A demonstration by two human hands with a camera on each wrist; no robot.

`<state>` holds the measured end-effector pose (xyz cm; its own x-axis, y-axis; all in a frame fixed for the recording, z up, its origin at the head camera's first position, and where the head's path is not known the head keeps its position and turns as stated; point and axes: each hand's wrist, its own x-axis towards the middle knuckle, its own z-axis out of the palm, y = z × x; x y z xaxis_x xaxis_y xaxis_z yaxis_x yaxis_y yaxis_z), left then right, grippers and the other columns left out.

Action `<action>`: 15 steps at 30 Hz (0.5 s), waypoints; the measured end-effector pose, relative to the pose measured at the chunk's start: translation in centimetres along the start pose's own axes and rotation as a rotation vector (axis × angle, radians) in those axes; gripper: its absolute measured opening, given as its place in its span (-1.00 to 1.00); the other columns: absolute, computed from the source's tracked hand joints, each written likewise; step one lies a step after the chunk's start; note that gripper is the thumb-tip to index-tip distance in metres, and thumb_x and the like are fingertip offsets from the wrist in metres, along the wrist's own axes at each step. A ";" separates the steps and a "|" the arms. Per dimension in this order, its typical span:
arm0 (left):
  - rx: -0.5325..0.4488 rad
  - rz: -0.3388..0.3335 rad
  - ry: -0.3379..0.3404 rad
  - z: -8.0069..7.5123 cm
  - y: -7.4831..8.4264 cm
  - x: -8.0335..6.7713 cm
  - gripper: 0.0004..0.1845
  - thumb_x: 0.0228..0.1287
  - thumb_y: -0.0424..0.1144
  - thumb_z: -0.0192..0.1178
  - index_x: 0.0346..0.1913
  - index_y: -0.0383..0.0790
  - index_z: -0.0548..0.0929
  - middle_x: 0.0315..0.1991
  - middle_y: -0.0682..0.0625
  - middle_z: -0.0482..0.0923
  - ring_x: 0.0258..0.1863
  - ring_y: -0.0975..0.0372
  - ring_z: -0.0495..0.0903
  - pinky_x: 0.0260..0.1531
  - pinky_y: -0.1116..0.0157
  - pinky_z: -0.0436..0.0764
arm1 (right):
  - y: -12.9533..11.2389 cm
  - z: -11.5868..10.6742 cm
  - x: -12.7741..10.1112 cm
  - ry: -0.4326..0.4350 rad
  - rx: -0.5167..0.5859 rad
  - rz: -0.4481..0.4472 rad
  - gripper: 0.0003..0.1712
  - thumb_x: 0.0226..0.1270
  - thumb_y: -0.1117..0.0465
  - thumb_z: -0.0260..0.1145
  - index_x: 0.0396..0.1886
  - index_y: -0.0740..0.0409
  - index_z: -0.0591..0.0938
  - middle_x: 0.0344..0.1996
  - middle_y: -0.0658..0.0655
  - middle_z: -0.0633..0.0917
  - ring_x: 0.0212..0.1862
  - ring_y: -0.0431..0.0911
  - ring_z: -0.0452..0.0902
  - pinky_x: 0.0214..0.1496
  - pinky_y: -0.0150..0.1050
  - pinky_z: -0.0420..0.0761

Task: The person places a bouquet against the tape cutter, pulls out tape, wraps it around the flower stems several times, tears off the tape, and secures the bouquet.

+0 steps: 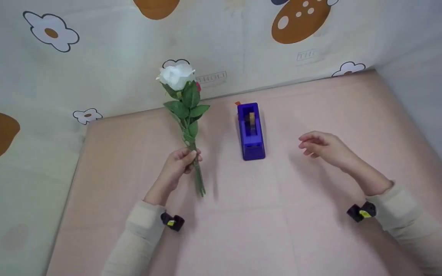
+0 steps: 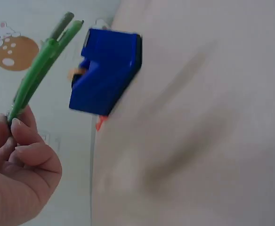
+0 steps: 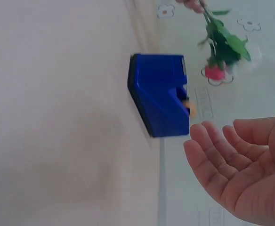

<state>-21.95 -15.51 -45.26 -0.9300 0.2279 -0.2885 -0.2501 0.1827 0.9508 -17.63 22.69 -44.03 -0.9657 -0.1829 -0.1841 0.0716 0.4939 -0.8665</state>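
Green plastic stems of white-petalled flowers (image 1: 184,107) sit pinched in your left hand (image 1: 178,165); your right hand (image 1: 320,147) hovers released beside a glossy blue boxy tape dispenser (image 1: 251,130).

Pale pink tabletop (image 1: 267,230), smooth, faint seams crossing surface; far edge and left edge meet cartoon-print backdrop sheet (image 1: 102,80). Blue tape dispenser (image 1: 251,131) stands directly on tabletop near far edge, long axis running toward backdrop, roll seated in top slot, small orange tab at far end. Soft shadows fall on surface beside dispenser.
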 end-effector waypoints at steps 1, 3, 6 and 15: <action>0.052 -0.008 0.027 -0.8 0.0 -0.2 -0.80 0.37 -0.32 -0.02 -0.19 -0.42 0.53 -0.50 0.07 0.56 -0.65 0.35 0.27 -0.60 0.46 0.28 | 0.3 -0.7 -0.2 0.023 -0.017 -0.002 -0.63 0.39 0.22 0.07 0.06 0.39 0.44 -0.11 0.38 0.57 -0.22 -0.09 0.57 -0.16 -0.32 0.58; 0.167 -0.012 0.062 -2.2 -0.1 -0.5 -0.78 0.35 -0.30 0.01 -0.21 -0.46 0.53 -0.55 0.05 0.51 -0.68 0.35 0.29 -0.64 0.47 0.31 | 1.0 -1.9 -0.6 0.066 -0.045 -0.004 -0.62 0.39 0.19 0.07 0.06 0.38 0.44 -0.10 0.38 0.56 -0.24 -0.18 0.56 -0.19 -0.40 0.56; 0.357 -0.011 0.114 -4.0 -0.4 -1.1 -0.77 0.32 -0.29 0.05 -0.25 -0.48 0.53 -0.64 0.04 0.43 -0.70 0.34 0.34 -0.66 0.47 0.37 | 1.7 -3.3 -1.1 0.120 -0.090 -0.010 -0.60 0.39 0.15 0.08 0.07 0.36 0.44 -0.09 0.38 0.56 -0.26 -0.29 0.54 -0.23 -0.48 0.53; 0.770 -0.058 0.315 -7.0 -2.5 -2.3 -0.82 0.25 -0.37 0.07 -0.29 -0.52 0.53 -0.48 -0.21 0.54 -0.58 0.22 0.47 -0.62 0.37 0.47 | 3.1 -6.5 -1.9 0.301 -0.335 -0.030 -0.57 0.42 0.15 0.02 0.11 0.39 0.41 -0.08 0.39 0.55 -0.11 0.16 0.45 -0.21 -0.42 0.47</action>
<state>-21.02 -23.14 -46.13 -0.9818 -0.0594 -0.1806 -0.1521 0.8149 0.5593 -17.18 30.12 -43.38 -0.9993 0.0295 0.0244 0.0059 0.7495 -0.6620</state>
